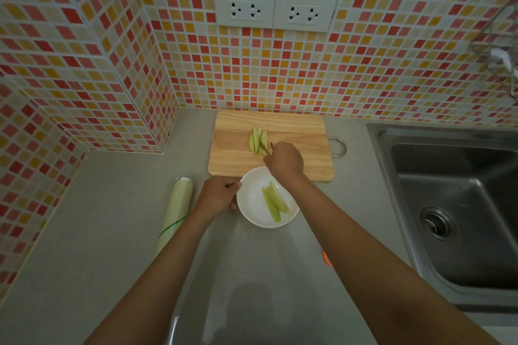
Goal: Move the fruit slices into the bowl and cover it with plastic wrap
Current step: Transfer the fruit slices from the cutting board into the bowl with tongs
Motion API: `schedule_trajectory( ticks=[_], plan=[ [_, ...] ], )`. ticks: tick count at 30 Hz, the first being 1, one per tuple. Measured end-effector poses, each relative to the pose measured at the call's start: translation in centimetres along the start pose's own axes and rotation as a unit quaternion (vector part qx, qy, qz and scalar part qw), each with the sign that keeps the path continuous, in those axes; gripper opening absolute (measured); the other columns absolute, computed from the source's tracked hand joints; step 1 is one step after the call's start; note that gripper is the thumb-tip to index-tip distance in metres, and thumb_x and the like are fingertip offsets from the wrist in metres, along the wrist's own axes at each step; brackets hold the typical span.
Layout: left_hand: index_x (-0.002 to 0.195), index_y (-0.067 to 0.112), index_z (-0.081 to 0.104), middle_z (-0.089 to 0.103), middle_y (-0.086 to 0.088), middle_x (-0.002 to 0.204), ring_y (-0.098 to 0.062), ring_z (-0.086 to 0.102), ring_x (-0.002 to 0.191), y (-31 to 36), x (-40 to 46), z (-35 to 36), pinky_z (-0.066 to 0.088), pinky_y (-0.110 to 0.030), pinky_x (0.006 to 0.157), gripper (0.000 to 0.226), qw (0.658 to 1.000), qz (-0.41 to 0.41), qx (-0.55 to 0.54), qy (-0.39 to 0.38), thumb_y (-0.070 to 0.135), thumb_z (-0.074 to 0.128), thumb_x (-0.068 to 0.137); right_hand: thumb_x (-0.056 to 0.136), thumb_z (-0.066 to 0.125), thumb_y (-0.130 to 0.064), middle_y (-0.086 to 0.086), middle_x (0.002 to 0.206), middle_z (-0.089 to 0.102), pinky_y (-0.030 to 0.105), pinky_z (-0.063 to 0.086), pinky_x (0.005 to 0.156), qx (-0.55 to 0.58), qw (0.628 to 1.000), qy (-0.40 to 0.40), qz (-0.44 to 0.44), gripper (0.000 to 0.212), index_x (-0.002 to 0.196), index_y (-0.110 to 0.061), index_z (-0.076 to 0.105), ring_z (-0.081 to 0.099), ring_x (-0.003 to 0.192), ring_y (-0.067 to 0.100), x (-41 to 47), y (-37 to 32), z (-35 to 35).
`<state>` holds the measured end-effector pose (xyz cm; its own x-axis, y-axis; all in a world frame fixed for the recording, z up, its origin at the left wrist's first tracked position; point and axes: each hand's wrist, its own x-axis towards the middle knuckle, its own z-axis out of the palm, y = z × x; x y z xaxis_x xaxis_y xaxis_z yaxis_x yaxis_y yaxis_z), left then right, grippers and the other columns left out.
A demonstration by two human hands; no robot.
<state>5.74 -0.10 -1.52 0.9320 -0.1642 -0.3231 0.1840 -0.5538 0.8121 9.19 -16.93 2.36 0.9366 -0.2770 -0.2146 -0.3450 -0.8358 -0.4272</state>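
Note:
Several pale green fruit slices [257, 139] lie side by side on a wooden cutting board [297, 126] against the back wall. My right hand [284, 159] reaches over the board, its fingertips pinching the rightmost slice at the group's near end. A white bowl [253, 204] sits on the grey counter just in front of the board, with two or three slices [275, 202] lying in it. My left hand [218, 194] grips the bowl's left rim. A roll of plastic wrap [178, 210] lies on the counter left of the bowl.
A steel sink [454, 204] with a drain fills the right side. Tiled walls enclose the counter at the back and left, with a double socket [274, 10] above the board. A metal loop handle [339, 145] sticks out of the board's right edge. A small orange object [326, 258] lies near the sink.

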Motion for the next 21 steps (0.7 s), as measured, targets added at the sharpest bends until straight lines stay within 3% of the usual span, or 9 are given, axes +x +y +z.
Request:
schedule_trajectory(
  ticks=[3, 5, 8, 10, 13, 16, 21],
  plan=[
    [0.063, 0.021, 0.068, 0.066, -0.006, 0.054, -0.017, 0.064, 0.048, 0.0, 0.0, 0.0, 0.055, -0.032, 0.067, 0.033, 1.000, 0.002, -0.001, 0.002, 0.015, 0.055, 0.093, 0.084, 0.055, -0.005, 0.013, 0.095, 0.068, 0.028, 0.038, 0.060, -0.020, 1.000, 0.009, 0.000, 0.009, 0.086, -0.004, 0.064, 0.065, 0.088, 0.031, 1.0, 0.1, 0.8],
    [0.063, 0.021, 0.068, 0.065, -0.004, 0.053, -0.017, 0.064, 0.048, 0.0, 0.1, 0.0, 0.056, -0.033, 0.068, 0.033, 1.000, 0.002, 0.002, 0.002, 0.015, 0.055, 0.093, 0.085, 0.054, -0.005, 0.014, 0.098, 0.067, 0.029, 0.038, 0.061, -0.025, 1.000, 0.011, -0.005, 0.010, 0.088, -0.002, 0.064, 0.065, 0.089, 0.031, 1.3, 0.3, 0.9],
    [0.064, 0.013, 0.069, 0.065, -0.004, 0.052, -0.018, 0.064, 0.048, 0.0, 0.2, 0.0, 0.058, -0.037, 0.069, 0.031, 1.000, 0.000, 0.010, 0.000, 0.016, 0.056, 0.093, 0.086, 0.054, -0.007, 0.014, 0.084, 0.063, 0.029, 0.037, 0.060, -0.013, 1.000, 0.002, -0.018, 0.017, 0.070, -0.004, 0.056, 0.064, 0.087, 0.033, 1.1, 0.6, 0.5],
    [0.061, 0.020, 0.067, 0.063, 0.001, 0.049, -0.018, 0.064, 0.047, 0.0, 0.2, 0.0, 0.058, -0.038, 0.068, 0.034, 1.000, -0.003, 0.001, 0.002, 0.015, 0.056, 0.093, 0.086, 0.056, -0.009, 0.008, 0.067, 0.054, 0.026, 0.032, 0.052, 0.017, 1.000, 0.007, -0.023, 0.031, 0.057, -0.009, 0.046, 0.060, 0.074, 0.031, 0.2, 1.1, -0.3],
    [0.063, 0.019, 0.068, 0.063, 0.003, 0.047, -0.019, 0.064, 0.048, -0.1, 0.3, 0.0, 0.059, -0.038, 0.069, 0.032, 1.000, -0.001, 0.003, 0.001, 0.015, 0.056, 0.093, 0.082, 0.059, -0.012, -0.001, 0.048, 0.033, 0.027, 0.017, 0.042, 0.090, 0.995, 0.032, -0.022, 0.044, 0.047, -0.015, 0.033, 0.040, 0.050, 0.018, -3.0, 1.9, -2.0],
    [0.061, 0.024, 0.067, 0.064, 0.002, 0.048, -0.022, 0.065, 0.050, -0.2, 0.4, 0.0, 0.059, -0.039, 0.070, 0.034, 1.000, -0.005, 0.002, -0.001, 0.016, 0.056, 0.092, 0.079, 0.062, -0.014, -0.004, 0.043, 0.022, 0.025, 0.013, 0.042, 0.120, 0.992, 0.029, -0.028, 0.051, 0.043, -0.018, 0.026, 0.021, 0.041, 0.009, -8.0, 3.4, -2.7],
    [0.078, 0.005, 0.074, 0.065, -0.005, 0.054, -0.024, 0.065, 0.053, -0.3, 0.4, 0.1, 0.059, -0.041, 0.072, 0.026, 1.000, -0.011, -0.008, 0.001, 0.015, 0.055, 0.093, 0.081, 0.059, -0.018, 0.004, 0.051, 0.032, 0.031, 0.023, 0.048, 0.059, 0.996, -0.064, -0.018, 0.031, 0.056, -0.009, 0.045, 0.038, 0.055, 0.020, -14.1, 5.8, -1.6]
  ],
)
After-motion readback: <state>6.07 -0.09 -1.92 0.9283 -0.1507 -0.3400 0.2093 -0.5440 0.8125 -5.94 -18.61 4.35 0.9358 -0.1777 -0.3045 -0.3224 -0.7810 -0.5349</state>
